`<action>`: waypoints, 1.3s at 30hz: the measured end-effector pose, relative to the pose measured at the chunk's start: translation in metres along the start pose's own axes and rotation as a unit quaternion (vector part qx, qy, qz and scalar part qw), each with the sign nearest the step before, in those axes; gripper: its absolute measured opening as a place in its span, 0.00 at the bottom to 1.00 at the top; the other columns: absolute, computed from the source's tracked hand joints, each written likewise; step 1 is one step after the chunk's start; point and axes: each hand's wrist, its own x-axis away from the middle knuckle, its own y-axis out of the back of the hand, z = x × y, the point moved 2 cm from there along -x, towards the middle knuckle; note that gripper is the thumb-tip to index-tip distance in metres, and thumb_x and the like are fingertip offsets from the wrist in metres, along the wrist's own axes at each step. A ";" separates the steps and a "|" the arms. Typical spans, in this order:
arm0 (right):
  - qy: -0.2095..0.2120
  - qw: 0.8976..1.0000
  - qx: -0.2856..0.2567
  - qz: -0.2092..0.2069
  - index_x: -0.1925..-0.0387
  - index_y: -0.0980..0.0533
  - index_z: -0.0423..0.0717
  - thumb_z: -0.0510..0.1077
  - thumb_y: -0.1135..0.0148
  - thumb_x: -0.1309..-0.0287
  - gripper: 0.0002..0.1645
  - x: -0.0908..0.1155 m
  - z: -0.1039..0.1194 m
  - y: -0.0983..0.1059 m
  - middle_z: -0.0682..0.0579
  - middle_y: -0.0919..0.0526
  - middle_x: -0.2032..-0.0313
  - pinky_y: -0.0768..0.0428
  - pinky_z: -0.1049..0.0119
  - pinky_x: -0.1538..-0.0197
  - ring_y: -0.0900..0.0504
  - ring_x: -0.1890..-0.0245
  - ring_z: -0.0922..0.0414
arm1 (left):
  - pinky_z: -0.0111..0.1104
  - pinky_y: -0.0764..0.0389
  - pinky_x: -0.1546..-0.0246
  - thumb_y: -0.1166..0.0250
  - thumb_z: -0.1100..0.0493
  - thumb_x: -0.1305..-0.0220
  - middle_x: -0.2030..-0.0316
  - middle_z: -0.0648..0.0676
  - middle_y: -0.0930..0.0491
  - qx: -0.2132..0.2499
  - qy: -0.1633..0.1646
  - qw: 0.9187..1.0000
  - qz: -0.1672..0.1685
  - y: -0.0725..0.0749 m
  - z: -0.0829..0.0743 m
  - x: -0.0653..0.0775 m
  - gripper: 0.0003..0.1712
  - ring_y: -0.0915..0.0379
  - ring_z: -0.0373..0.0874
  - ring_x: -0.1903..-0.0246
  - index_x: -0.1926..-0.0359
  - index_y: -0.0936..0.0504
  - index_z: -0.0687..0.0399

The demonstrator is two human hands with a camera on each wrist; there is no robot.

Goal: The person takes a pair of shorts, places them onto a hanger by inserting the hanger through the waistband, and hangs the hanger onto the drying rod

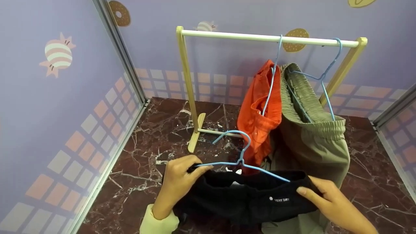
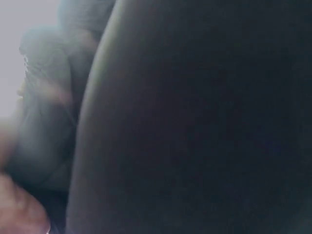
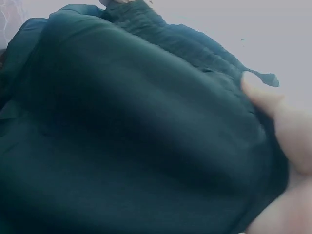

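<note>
Black pants [image 1: 227, 201] with small white lettering hang between my two hands in the head view. A blue wire hanger [image 1: 242, 159] sits in their waistband, its hook pointing up and leftward. My left hand [image 1: 178, 178] pinches the left side of the waistband together with that end of the hanger. On the right, my right hand [image 1: 334, 200] grips the waistband edge, thumb in front near the lettering. Dark fabric [image 2: 195, 122] fills most of the left wrist view. In the right wrist view, my thumb [image 3: 261, 92] presses the waistband; the fingers behind the cloth are hidden.
Behind stands a clothes rack with a white bar [image 1: 234, 35] and wooden legs [image 1: 188, 78]. Orange pants [image 1: 260, 107] and olive pants [image 1: 318, 143] hang on its right half from blue hangers. Patterned walls [image 1: 94, 97] enclose the dark marbled floor [image 1: 136, 169].
</note>
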 end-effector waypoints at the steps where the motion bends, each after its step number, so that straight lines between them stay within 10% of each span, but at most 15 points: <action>1: -0.009 1.000 -0.003 0.017 0.46 0.29 0.36 0.24 0.55 0.41 0.22 0.001 -0.001 0.000 0.48 0.19 0.53 0.24 0.75 0.54 0.20 0.54 0.61 | 0.19 0.35 0.79 0.28 0.55 0.56 0.83 0.40 0.28 0.003 -0.001 1.000 0.001 0.001 0.000 0.000 0.13 0.40 0.29 0.84 0.82 0.26 0.48; 8: -0.017 0.991 -0.033 0.130 0.42 0.33 0.39 0.25 0.55 0.40 0.24 0.003 -0.003 -0.002 0.48 0.21 0.49 0.24 0.73 0.53 0.21 0.51 0.60 | 0.18 0.35 0.80 0.27 0.57 0.59 0.83 0.42 0.26 0.029 -0.029 0.999 -0.005 0.005 -0.001 -0.001 0.13 0.39 0.29 0.84 0.82 0.26 0.50; 18: -0.138 0.961 -0.070 0.227 0.53 0.25 0.50 0.36 0.58 0.33 0.17 0.009 -0.004 -0.014 0.54 0.19 0.56 0.26 0.72 0.55 0.21 0.57 0.65 | 0.20 0.35 0.81 0.26 0.51 0.62 0.86 0.41 0.27 0.009 -0.067 0.997 -0.025 0.002 0.002 0.000 0.13 0.39 0.30 0.87 0.83 0.24 0.47; 23: -0.130 0.960 -0.122 0.215 0.54 0.24 0.43 0.34 0.63 0.32 0.19 0.006 -0.008 -0.019 0.49 0.19 0.57 0.25 0.69 0.58 0.20 0.58 0.63 | 0.23 0.33 0.79 0.27 0.47 0.60 0.84 0.39 0.26 -0.058 -0.021 0.998 -0.011 0.001 0.004 0.002 0.14 0.33 0.31 0.84 0.81 0.24 0.45; 31: -0.105 0.979 -0.043 0.169 0.53 0.23 0.47 0.34 0.58 0.34 0.18 0.004 -0.005 -0.021 0.55 0.17 0.56 0.25 0.73 0.58 0.21 0.58 0.68 | 0.24 0.35 0.70 0.29 0.43 0.56 0.77 0.39 0.23 -0.084 0.033 0.996 -0.002 -0.001 0.004 0.002 0.14 0.31 0.32 0.78 0.74 0.21 0.44; 39: -0.137 0.980 -0.053 0.136 0.50 0.25 0.44 0.36 0.61 0.32 0.18 0.002 0.003 -0.025 0.55 0.18 0.55 0.26 0.73 0.56 0.21 0.57 0.67 | 0.44 0.43 0.43 0.34 0.42 0.49 0.46 0.48 0.27 -0.053 0.055 0.997 -0.001 -0.006 0.002 0.001 0.36 0.34 0.45 0.44 0.42 0.31 0.52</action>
